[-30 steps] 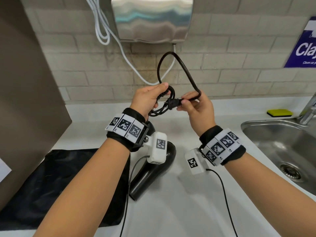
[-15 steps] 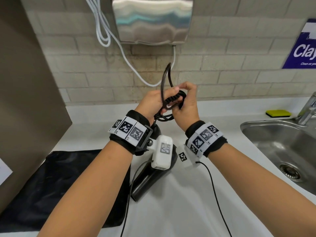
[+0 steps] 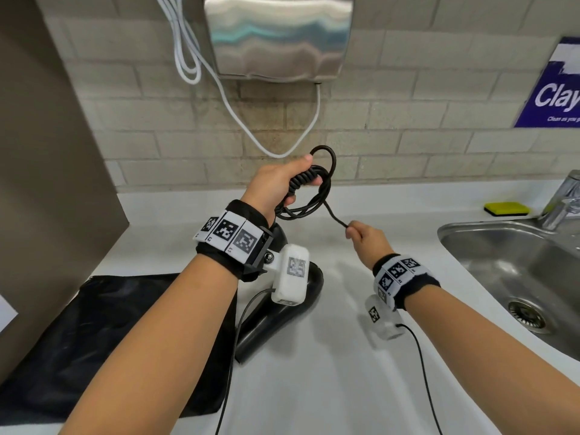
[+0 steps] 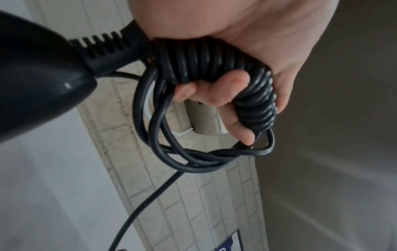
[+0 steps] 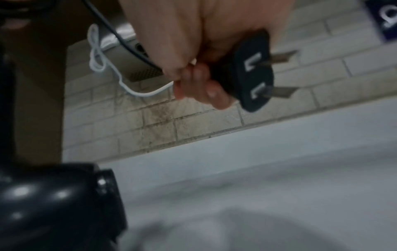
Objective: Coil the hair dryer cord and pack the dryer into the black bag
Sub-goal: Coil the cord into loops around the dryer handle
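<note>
My left hand (image 3: 279, 183) is raised above the counter and grips the black coiled cord (image 3: 309, 178), its fingers (image 4: 223, 95) curled round the spiral section with loose loops (image 4: 193, 152) hanging below. The cord runs down and right to my right hand (image 3: 364, 235), which holds the black two-pin plug (image 5: 253, 74) in curled fingers. The black hair dryer (image 3: 279, 312) lies on the white counter under my left wrist, its body (image 4: 36, 73) joined to the cord by a ribbed sleeve. The black bag (image 3: 103, 340) lies flat at the left, partly hidden by my left forearm.
A steel sink (image 3: 514, 262) with a tap (image 3: 561, 202) is at the right, with a yellow sponge (image 3: 507, 208) behind it. A metal hand dryer (image 3: 279, 36) with white cables hangs on the brick wall. A brown panel (image 3: 47, 183) stands at the left.
My right hand has let go of the bundle and pulled down and to the right, drawing the cord's plug end out. The left hand keeps the coil raised; the tall loop has shrunk.
</note>
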{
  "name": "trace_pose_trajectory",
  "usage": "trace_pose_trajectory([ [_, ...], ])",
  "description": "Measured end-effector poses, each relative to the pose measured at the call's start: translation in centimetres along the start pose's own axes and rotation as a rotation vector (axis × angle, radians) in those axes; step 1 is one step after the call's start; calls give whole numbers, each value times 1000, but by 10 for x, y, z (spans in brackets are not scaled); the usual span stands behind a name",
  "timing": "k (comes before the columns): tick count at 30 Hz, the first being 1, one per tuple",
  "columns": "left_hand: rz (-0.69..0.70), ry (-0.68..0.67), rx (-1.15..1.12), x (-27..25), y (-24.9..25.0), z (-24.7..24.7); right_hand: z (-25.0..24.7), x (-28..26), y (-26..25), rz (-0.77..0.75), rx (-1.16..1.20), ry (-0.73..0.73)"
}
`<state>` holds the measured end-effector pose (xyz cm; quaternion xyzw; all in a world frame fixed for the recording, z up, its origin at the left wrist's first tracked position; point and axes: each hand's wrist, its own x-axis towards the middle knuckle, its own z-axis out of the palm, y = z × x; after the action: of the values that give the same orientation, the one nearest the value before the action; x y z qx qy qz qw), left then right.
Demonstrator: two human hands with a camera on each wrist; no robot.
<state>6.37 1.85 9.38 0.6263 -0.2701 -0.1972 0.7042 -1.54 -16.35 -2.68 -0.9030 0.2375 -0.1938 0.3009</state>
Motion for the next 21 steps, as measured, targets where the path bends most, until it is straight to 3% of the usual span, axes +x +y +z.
trace_pose_trajectory([
  [4,28,-41,10,-1,1,1,1,2,-17,89,-36,-197],
  [5,32,-49,10,-1,1,0,-1,4,-21,70,-99,-149],
  [7,48,-70,4,-1,-1,1,-8,6,-33,-44,-146,84],
  [10,68,-51,39,-1,-3,5,-30,2,-64,-336,157,364],
  [12,74,-14,59,-1,-3,9,-44,-3,-87,-426,402,413],
  [16,77,33,56,1,-3,9,-60,-4,-112,-326,656,273],
  [21,30,89,19,4,-1,5,-51,-8,-111,-391,752,79],
])
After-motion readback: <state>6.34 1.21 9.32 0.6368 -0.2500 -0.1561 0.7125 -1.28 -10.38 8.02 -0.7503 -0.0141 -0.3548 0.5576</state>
